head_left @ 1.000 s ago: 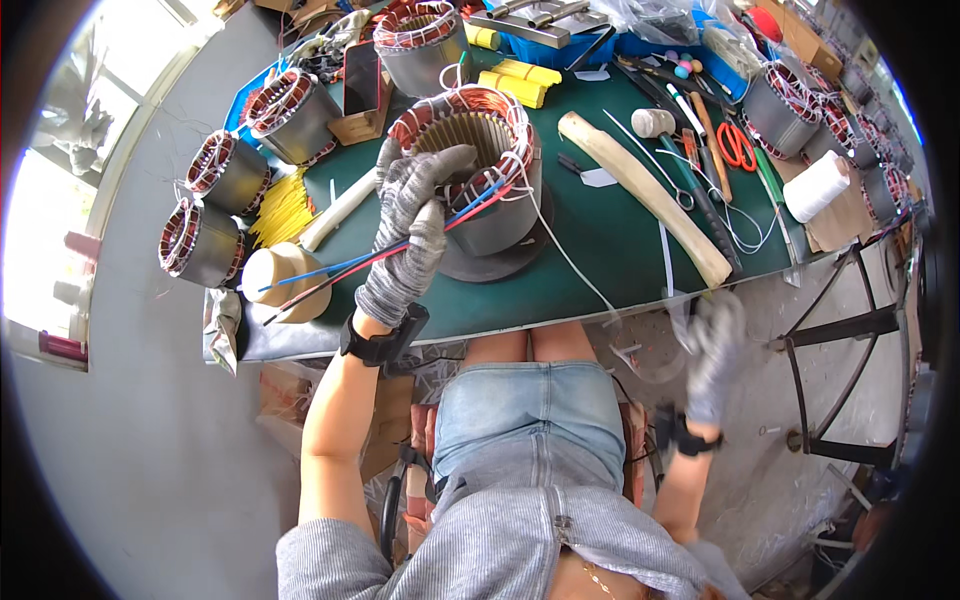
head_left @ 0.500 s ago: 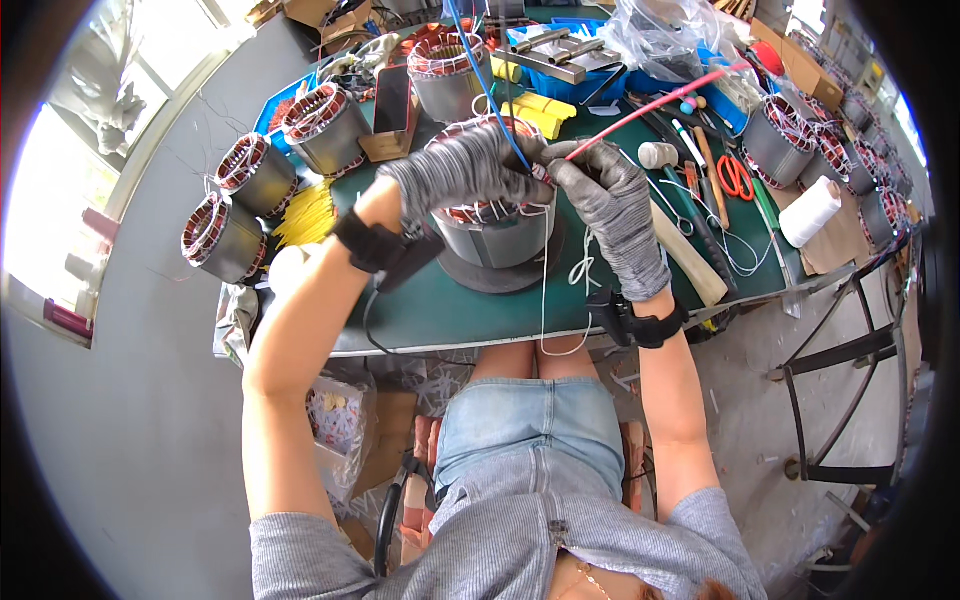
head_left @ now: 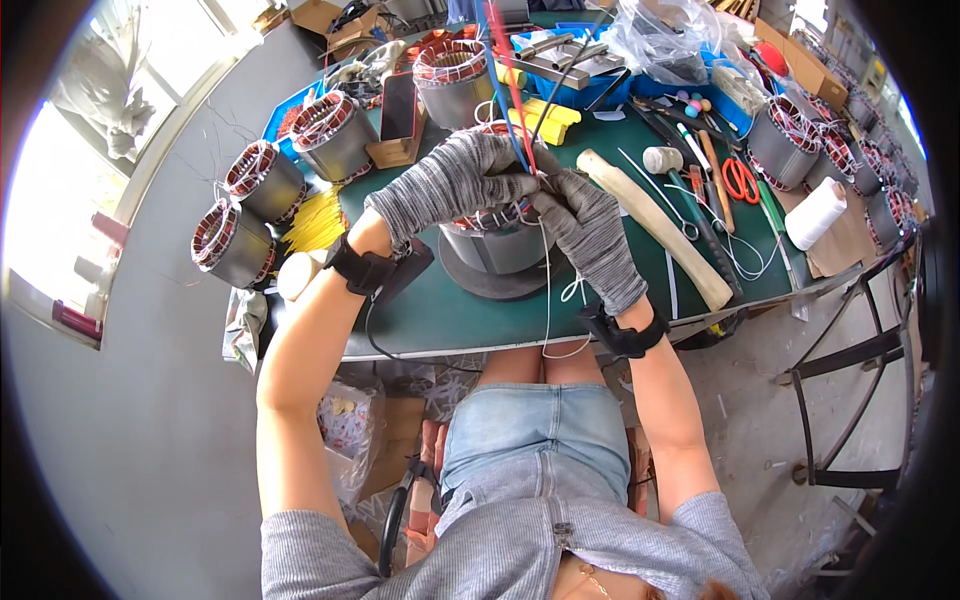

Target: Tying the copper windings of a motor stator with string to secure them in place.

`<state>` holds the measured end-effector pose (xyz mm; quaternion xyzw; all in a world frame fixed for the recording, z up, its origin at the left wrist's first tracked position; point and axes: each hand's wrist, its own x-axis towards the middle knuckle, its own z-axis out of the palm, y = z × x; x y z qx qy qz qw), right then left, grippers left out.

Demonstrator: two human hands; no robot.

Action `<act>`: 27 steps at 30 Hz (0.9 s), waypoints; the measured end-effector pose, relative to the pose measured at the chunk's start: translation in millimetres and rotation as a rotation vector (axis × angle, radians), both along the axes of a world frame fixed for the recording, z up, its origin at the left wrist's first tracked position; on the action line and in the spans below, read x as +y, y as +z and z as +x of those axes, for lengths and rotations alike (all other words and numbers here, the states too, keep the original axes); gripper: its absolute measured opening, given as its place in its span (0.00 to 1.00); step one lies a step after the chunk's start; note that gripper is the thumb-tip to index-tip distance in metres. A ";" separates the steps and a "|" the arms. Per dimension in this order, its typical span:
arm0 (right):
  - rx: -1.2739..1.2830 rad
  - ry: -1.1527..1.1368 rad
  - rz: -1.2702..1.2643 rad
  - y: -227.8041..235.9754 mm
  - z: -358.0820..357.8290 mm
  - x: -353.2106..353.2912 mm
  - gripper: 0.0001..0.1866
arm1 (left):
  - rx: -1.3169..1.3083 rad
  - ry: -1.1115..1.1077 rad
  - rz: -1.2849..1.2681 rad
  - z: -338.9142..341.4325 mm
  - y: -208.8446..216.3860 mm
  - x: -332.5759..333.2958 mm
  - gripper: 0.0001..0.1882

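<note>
A grey metal motor stator (head_left: 497, 250) with copper windings sits in front of me on a dark round base (head_left: 500, 284). Both hands, in grey striped gloves, meet over its top. My left hand (head_left: 455, 187) is closed around the lower part of the blue lead (head_left: 507, 118), the red lead (head_left: 511, 75) and a dark lead (head_left: 562, 85), which rise together. With fingers pinched, my right hand (head_left: 592, 228) grips at the foot of these leads; its exact hold is partly hidden. White lacing cord (head_left: 548, 300) hangs from there over the stator's front.
More wound stators (head_left: 336, 140) stand at the left and right. Across the right side lie a pale wooden bat (head_left: 660, 235), a small mallet (head_left: 663, 160), red-handled scissors (head_left: 740, 181) and a white thread spool (head_left: 815, 213). Blue bins (head_left: 570, 90) and a phone (head_left: 398, 108) are behind.
The red lead, earlier stretched toward the upper right, now stands up beside the blue and dark leads. My right hand has shifted slightly left and lower.
</note>
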<state>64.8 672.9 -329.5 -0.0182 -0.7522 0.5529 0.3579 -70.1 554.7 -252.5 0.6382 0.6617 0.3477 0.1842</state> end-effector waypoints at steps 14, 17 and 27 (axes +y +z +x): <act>0.185 0.093 0.254 64.7 -17.1 12.3 0.13 | -0.411 0.313 0.290 28.6 43.5 -16.3 0.11; 0.280 0.136 0.194 88.2 -30.4 9.9 0.13 | -0.366 0.330 0.374 31.7 68.8 -19.7 0.10; 0.672 -0.130 0.929 83.6 -54.3 33.6 0.12 | -0.439 0.329 0.452 32.9 90.5 -8.9 0.12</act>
